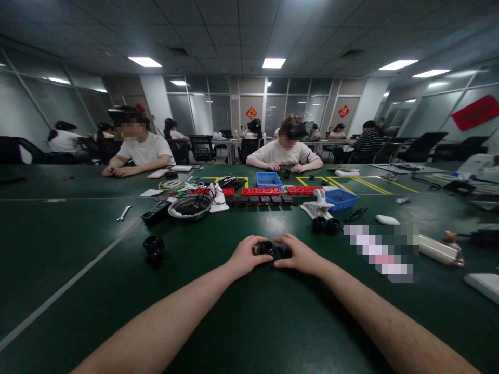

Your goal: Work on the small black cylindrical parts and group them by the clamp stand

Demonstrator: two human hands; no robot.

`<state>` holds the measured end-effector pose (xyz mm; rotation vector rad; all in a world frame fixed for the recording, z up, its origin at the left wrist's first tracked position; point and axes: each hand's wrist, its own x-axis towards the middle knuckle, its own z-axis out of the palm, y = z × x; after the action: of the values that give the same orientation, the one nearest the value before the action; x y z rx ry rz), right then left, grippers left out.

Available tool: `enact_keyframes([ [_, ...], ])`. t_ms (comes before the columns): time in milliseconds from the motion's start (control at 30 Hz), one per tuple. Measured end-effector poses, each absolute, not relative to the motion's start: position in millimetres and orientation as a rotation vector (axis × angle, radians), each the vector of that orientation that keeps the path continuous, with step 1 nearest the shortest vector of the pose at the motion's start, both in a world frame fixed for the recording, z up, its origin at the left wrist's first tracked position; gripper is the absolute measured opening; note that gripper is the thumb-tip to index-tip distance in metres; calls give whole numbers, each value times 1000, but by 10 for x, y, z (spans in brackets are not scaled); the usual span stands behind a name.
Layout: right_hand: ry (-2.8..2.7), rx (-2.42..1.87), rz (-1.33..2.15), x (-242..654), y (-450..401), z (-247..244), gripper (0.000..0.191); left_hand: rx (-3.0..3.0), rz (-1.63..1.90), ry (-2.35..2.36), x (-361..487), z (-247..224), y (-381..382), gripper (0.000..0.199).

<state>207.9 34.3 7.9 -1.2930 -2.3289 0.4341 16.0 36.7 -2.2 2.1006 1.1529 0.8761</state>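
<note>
On the green table, my left hand curves its thumb and fingers round a black round part. Just to the right, my right hand has its thumb and fingers bent round another dark part, which is mostly hidden between the two hands. Two more black round parts lie close together at the left. Another pair of black round parts sits beyond my right hand, in front of a white clamp-like stand.
Red and black socket strips stretch across the middle. Beyond them is a blue tray; another blue tray sits at the right. A metal bowl and a wrench lie left. A person sits opposite.
</note>
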Motion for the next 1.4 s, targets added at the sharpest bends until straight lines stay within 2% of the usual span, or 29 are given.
enact_keyframes([
  [67,-2315,-1332,459,2161,398,159,36,2090,855,1143,145,-7,373,41],
  [200,-2054,-1662,238,2176,464,225,56,2061,826,1130,134,14,368,42],
  [367,-2216,-1638,-217,2058,495,60,40,2081,848,1117,124,11,375,42],
  [533,-2310,-1631,-146,2083,565,-61,46,2072,834,1120,119,4,394,42],
  [733,-2123,-1688,-262,2113,551,0,41,2060,843,1100,141,2,404,40],
  [833,-2176,-1575,-103,2090,522,34,31,2060,838,1099,145,-3,405,40],
  [933,-2329,-1334,316,2085,500,52,15,2062,846,1083,136,-11,416,40],
  [1067,-2404,-1093,796,2093,502,104,44,2054,813,1038,119,-15,453,41],
  [1167,-2418,-1037,1035,2088,534,148,47,2047,791,993,110,-12,481,40],
  [1267,-2439,-1000,1066,2077,578,141,38,2052,790,973,110,-10,494,40],
  [1400,-2478,-1011,932,2068,615,65,29,2090,820,980,121,-11,493,40],
])
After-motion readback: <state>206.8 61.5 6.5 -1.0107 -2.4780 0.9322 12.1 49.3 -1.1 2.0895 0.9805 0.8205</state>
